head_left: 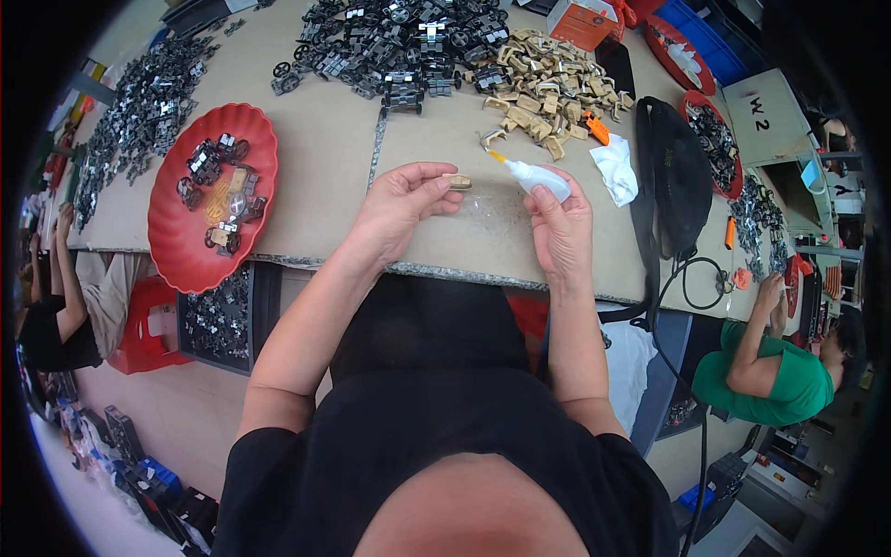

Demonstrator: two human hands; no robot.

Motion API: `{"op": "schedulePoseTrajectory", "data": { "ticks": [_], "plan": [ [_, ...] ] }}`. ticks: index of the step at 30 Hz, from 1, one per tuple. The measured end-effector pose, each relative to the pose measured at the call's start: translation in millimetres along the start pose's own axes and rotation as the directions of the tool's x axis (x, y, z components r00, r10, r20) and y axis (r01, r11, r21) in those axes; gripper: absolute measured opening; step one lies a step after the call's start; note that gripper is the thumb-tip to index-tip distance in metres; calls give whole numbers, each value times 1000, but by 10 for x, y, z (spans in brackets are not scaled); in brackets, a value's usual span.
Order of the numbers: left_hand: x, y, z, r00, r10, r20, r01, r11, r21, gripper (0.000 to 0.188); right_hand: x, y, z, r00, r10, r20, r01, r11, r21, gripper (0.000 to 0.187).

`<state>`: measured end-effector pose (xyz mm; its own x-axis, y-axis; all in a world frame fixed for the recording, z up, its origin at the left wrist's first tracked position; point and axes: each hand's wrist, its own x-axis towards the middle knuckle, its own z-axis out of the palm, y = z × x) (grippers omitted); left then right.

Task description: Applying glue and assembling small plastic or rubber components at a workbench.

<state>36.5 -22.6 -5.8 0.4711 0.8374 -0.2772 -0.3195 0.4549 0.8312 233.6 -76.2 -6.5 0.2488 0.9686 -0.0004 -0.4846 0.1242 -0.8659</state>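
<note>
Between the thumb and fingers of my left hand [401,206] is a small gold-coloured toy car body [458,183], held just over the table near its front edge. My right hand [562,223] is closed around a white glue bottle [538,178]. The bottle's yellow nozzle points up and left, toward the car body but apart from it. Beyond my hands lies a heap of gold car bodies [548,88]. A larger pile of dark wheeled chassis [408,46] sits beside it, to the left.
A red scalloped tray [162,209] with several assembled pieces stands at the left table edge. On the right are a white tissue [614,170], an orange tool [597,129], a black bag [674,176] and a cable. People sit at both sides, one in a green shirt [770,376].
</note>
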Motion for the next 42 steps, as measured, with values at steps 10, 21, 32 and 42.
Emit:
{"op": "schedulePoseTrajectory", "data": {
  "ticks": [10, 21, 32, 42],
  "plan": [
    [-9, -30, -4, 1000, -5, -17, 4, 999, -40, 24, -17, 61, 84, 991, -131, 22, 132, 990, -53, 23],
    [-10, -74, -36, 998, 62, 33, -62, 998, -4, 25, -129, 167, 135, 949, -269, 165, 313, 869, -382, 24],
    [-6, -83, -42, 997, 69, 38, -70, 998, 10, 25, -128, 187, 136, 945, -271, 181, 323, 854, -408, 22],
    [-12, -94, -48, 997, 71, 42, -72, 997, 23, 25, -105, 208, 140, 920, -341, 194, 393, 802, -449, 22]
  ]
}}
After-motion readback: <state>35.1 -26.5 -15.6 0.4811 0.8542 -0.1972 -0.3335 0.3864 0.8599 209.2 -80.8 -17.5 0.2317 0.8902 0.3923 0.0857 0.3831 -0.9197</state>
